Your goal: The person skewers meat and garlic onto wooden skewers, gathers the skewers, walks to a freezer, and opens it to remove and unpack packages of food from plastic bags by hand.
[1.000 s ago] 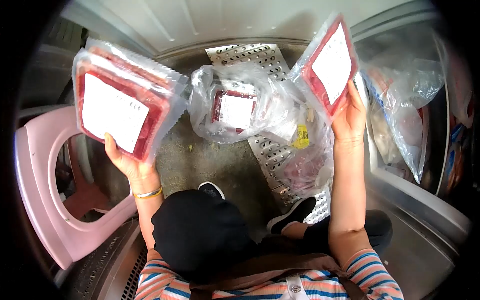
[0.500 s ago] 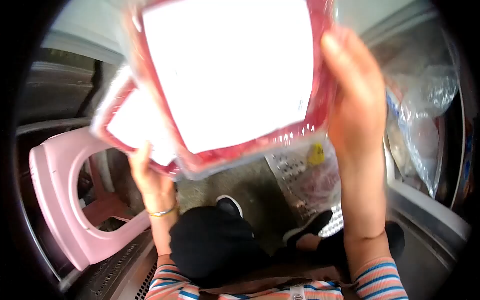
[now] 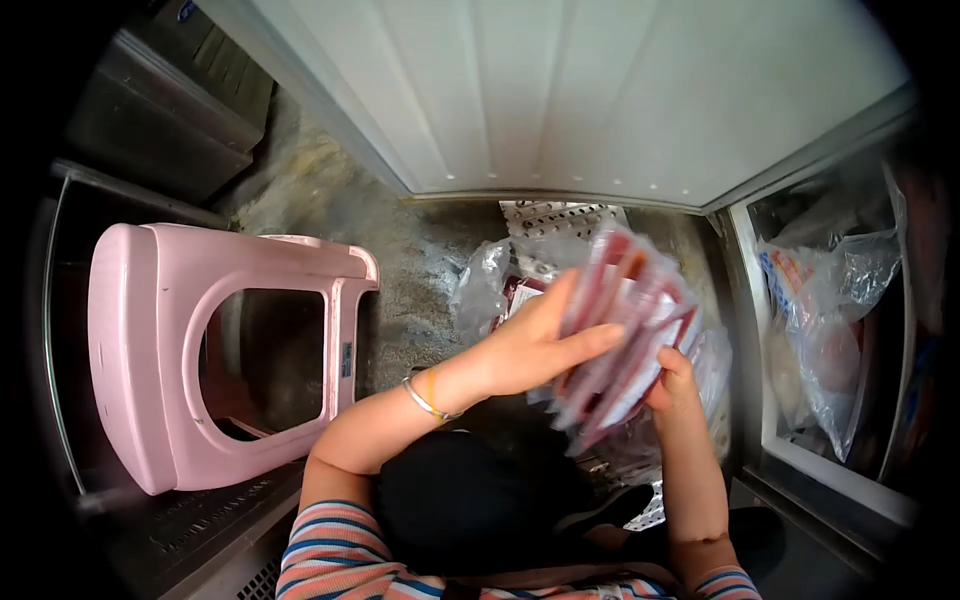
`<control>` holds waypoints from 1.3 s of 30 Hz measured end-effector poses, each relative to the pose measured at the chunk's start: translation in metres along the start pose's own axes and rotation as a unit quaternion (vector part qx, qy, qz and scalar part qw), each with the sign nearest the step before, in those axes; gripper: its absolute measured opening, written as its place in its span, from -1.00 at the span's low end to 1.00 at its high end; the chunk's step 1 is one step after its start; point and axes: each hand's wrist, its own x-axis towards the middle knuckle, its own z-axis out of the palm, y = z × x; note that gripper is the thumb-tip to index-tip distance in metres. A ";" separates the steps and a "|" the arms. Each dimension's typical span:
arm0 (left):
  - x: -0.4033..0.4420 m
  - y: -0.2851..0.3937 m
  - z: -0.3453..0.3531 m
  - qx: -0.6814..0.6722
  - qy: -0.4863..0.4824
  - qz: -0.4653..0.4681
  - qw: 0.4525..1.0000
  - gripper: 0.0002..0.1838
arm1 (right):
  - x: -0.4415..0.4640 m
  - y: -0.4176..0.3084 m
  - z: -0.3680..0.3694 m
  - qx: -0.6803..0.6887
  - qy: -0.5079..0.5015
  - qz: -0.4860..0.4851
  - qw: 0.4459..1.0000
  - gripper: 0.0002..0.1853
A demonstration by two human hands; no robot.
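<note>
My left hand grips the left side of a stack of flat clear-plastic packs, its thumb lying over their edges. From the right, my right hand has closed round the edge of the same stack. The packs show dark red, with white label areas between them, and they stand on edge, tilted, above the floor. What exactly is inside them I cannot make out. Just beneath lies a clear plastic bag with a similar red pack showing in it, partly hidden by my hands.
A white ribbed door stands open in front. On the right, an open cabinet holds a clear plastic bag. At left a pink plastic stool lies on its side. Perforated white sheeting rests on the wet floor.
The packs, earlier held apart close to the camera with large white faces showing, are now together in one stack, lower down. My left hand has moved right, and the view takes in more of the door.
</note>
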 end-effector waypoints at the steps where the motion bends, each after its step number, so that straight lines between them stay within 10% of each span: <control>1: 0.004 0.007 -0.001 -0.004 -0.015 0.015 1.000 -0.34 | -0.001 0.003 -0.002 0.031 -0.012 -0.033 0.999 -0.26; 3: -0.001 0.025 -0.015 -0.043 -0.014 -0.038 0.998 -0.50 | 0.000 0.005 0.008 0.078 -0.050 -0.091 0.992 -0.27; 7: -0.022 0.010 -0.055 0.337 0.328 -0.017 0.882 -0.38 | 0.008 0.003 0.006 0.138 -0.024 -0.087 0.986 -0.26; 10: -0.025 -0.042 -0.044 0.499 0.289 -0.051 0.816 -0.39 | 0.014 0.016 0.017 0.174 -0.013 -0.025 0.984 -0.32; 12: -0.024 -0.068 -0.054 0.428 0.250 -0.136 0.858 -0.56 | 0.025 0.034 0.005 0.083 0.011 0.051 0.995 -0.38; 16: -0.037 -0.079 -0.061 -0.156 0.341 -0.034 0.926 -0.82 | 0.040 0.061 0.012 0.044 -0.014 0.217 0.975 -0.44; 24: -0.066 -0.059 -0.048 0.134 0.183 -0.011 0.974 -0.70 | 0.046 0.075 0.001 0.063 0.031 0.271 0.960 -0.47; 32: -0.089 -0.052 -0.034 -0.080 0.034 -0.168 0.982 -0.50 | 0.086 0.089 0.037 0.101 0.165 0.139 0.971 -0.53; 39: -0.081 -0.049 -0.038 -0.326 0.214 -0.064 0.918 -0.36 | 0.122 0.142 0.019 -0.026 0.329 -0.102 0.938 -0.51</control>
